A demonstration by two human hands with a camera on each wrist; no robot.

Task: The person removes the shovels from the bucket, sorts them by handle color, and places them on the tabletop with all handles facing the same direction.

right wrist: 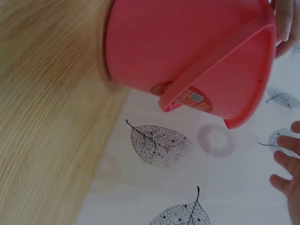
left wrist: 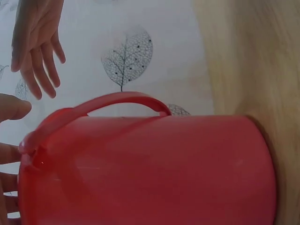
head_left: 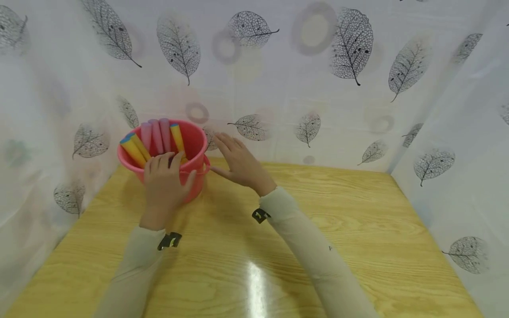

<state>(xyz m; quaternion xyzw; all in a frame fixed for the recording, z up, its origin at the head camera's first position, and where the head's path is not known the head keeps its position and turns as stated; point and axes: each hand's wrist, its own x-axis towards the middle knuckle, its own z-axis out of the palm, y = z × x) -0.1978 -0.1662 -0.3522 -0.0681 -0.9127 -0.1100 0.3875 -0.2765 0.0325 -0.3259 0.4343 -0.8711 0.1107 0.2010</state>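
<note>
A pink bucket (head_left: 195,185) stands upright at the table's back left. Inside it lean several yellow sticks with blue ends (head_left: 137,149) and several pinkish-purple sticks (head_left: 156,134); their exact kind is unclear. At the bucket's near rim is my left hand (head_left: 164,183), its fingers extended over the mouth and its thumb spread to the right. Whether those fingertips touch any stick cannot be seen. To the bucket's right, my right hand (head_left: 242,165) is held in the air with fingers straight and nothing in it. The bucket's handle (left wrist: 117,99) hangs down its side.
The wood-grain table (head_left: 318,212) runs toward me and to the right. Behind it and at both sides hangs a pale curtain (head_left: 270,84) printed with dark leaves, close to the bucket. A round label (right wrist: 194,97) is on the bucket's side.
</note>
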